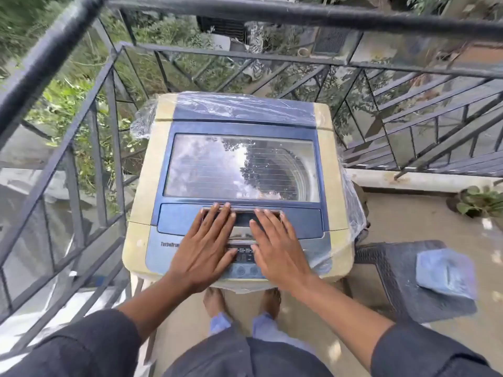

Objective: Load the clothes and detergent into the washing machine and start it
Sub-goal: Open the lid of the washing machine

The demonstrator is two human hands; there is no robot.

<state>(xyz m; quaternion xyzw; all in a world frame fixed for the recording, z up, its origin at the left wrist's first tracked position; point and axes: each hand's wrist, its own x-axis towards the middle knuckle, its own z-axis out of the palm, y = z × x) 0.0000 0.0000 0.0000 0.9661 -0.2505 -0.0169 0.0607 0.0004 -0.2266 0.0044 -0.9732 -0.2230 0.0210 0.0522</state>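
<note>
Both hands [204,248] [277,248] flat on lid [239,126] handle, hiding ctrl panel.

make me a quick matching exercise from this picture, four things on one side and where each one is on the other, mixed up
Things:
1. left hand
2. folded blue cloth
3. potted plant
4. plastic wrap

Places:
A. on the dark wicker table right of the washing machine
B. over the machine's back panel and sides
C. flat on the lid's front edge, beside the right hand
D. on the floor at the far right

Pairs: 1-C, 2-A, 3-D, 4-B
</note>
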